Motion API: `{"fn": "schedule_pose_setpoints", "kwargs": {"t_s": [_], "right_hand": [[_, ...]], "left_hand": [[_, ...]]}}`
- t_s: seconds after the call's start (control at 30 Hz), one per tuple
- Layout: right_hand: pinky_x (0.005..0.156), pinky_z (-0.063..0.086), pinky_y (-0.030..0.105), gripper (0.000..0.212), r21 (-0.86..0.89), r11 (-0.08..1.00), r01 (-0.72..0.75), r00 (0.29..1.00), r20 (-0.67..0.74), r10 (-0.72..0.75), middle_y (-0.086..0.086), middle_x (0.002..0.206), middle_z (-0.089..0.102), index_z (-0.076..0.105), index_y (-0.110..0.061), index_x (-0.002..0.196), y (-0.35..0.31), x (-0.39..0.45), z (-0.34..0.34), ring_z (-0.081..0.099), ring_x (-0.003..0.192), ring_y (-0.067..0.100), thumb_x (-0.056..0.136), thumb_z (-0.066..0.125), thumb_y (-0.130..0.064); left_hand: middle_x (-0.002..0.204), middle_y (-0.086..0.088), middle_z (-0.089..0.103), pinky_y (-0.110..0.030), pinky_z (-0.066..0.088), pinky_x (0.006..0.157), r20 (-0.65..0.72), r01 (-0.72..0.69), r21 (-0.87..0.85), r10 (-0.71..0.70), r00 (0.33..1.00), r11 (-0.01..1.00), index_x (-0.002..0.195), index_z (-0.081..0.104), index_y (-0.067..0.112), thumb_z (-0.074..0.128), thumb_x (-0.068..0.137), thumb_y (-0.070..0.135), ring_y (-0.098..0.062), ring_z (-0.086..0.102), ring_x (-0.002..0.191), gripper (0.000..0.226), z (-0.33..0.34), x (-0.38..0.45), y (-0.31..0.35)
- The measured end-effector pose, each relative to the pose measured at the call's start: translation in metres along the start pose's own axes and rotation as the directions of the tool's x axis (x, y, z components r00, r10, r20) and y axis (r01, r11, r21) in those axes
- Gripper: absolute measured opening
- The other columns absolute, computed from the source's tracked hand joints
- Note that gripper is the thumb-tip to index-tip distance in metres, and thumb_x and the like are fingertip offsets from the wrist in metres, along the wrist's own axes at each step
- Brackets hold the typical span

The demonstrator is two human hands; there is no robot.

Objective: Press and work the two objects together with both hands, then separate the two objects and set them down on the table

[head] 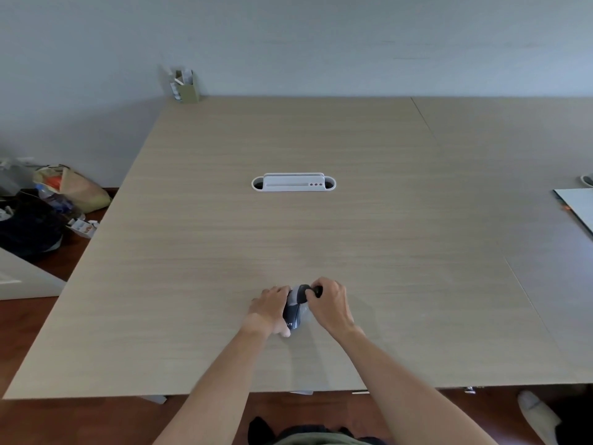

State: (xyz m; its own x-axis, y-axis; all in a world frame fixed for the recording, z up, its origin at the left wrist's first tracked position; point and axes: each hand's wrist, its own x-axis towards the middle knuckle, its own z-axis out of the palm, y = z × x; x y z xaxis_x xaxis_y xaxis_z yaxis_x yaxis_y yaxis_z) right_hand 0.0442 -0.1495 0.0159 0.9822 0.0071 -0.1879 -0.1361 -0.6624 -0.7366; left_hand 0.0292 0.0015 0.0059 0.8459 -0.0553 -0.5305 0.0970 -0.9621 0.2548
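Observation:
A dark grey computer mouse lies on the light wooden table near its front edge. My left hand grips the mouse along its left side, thumb at its near end. My right hand curls over the mouse's far end from the right, and its fingertips pinch a small black part there. What that small part is cannot be told. Both forearms reach in from the bottom of the view.
A white cable port is set into the table's middle. A small beige box with papers stands at the far left corner. A white sheet lies at the right edge. Bags are piled on the floor at left.

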Motion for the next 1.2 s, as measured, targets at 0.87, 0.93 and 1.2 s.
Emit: {"fn": "schedule_pose_setpoints", "kwargs": {"t_s": [0.87,0.93,1.2], "right_hand": [[0.067,0.036,0.029,0.005,0.161,0.933,-0.322,0.92,-0.18,0.348,0.005,0.076,0.059,0.06,-0.006,0.082,0.038,-0.016,-0.024,0.054,0.081,0.026,0.086,0.06,-0.01],[0.067,0.036,0.029,0.004,0.172,0.918,-0.358,0.907,-0.169,0.386,0.005,0.077,0.059,0.062,-0.003,0.084,0.039,-0.018,-0.024,0.051,0.079,0.023,0.081,0.059,-0.005],[0.047,0.028,0.031,0.028,0.109,0.912,-0.395,0.912,-0.075,0.404,0.002,0.052,0.036,0.038,-0.013,0.053,0.043,-0.024,-0.009,0.031,0.052,0.021,0.069,0.056,-0.001]], "left_hand": [[0.146,0.005,0.036,-0.039,0.04,0.098,-0.002,-0.036,0.052,0.037,0.999,0.998,0.146,0.029,0.031,0.079,0.062,0.026,-0.026,0.04,0.129,0.098,0.006,0.0,0.005],[0.144,0.003,0.037,-0.039,0.041,0.096,0.01,-0.03,0.049,0.029,1.0,0.998,0.146,0.029,0.03,0.08,0.061,0.025,-0.027,0.041,0.129,0.1,0.005,0.002,0.006],[0.145,-0.001,0.034,-0.043,0.049,0.097,0.003,-0.022,-0.034,0.022,1.0,0.999,0.148,0.028,0.023,0.083,0.062,0.016,-0.032,0.045,0.125,0.102,0.01,0.005,0.007]]}}
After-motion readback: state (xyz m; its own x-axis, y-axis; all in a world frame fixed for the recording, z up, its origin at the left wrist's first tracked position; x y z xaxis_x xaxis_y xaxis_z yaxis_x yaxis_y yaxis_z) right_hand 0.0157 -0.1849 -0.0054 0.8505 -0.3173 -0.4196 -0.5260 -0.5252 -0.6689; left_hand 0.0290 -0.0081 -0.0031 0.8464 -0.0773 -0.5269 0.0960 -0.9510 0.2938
